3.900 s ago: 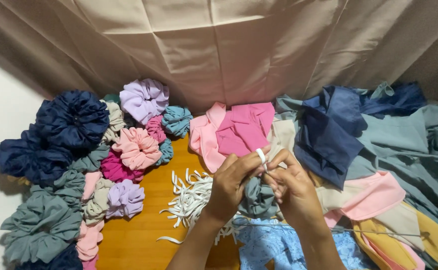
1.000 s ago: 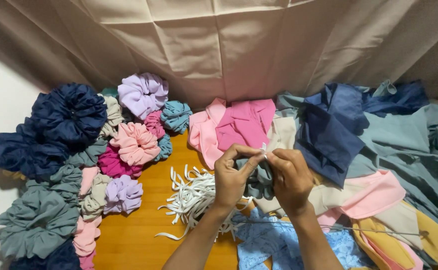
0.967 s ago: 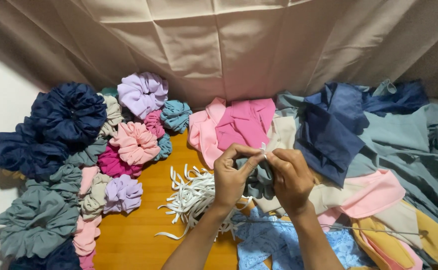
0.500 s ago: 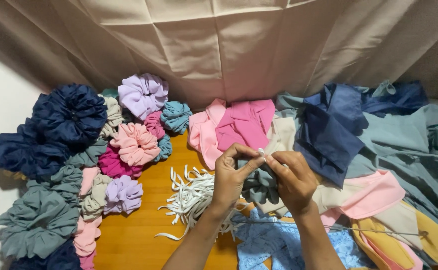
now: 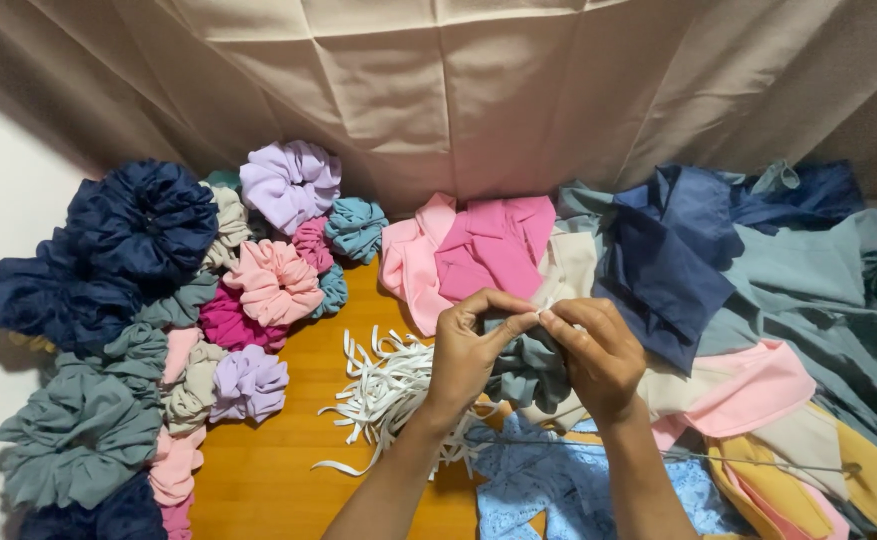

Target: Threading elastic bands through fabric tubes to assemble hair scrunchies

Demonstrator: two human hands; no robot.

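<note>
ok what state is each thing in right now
left hand: grip pinched on the grey-teal scrunchie
right hand: grip pinched on it too
grey-teal scrunchie: gathered, held off the table
white elastic strips: loose tangled pile
finished scrunchies: heaped at left
fabric pieces: crumpled, overlapping

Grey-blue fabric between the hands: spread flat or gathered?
Gathered: the grey-blue fabric hangs bunched in ruffles below both hands' pinching fingertips.

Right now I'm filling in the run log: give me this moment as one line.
left hand: pinching grey-teal scrunchie | right hand: pinching same scrunchie, fingertips meeting | white elastic strips: piled on wooden table | finished scrunchies: heaped left
</note>
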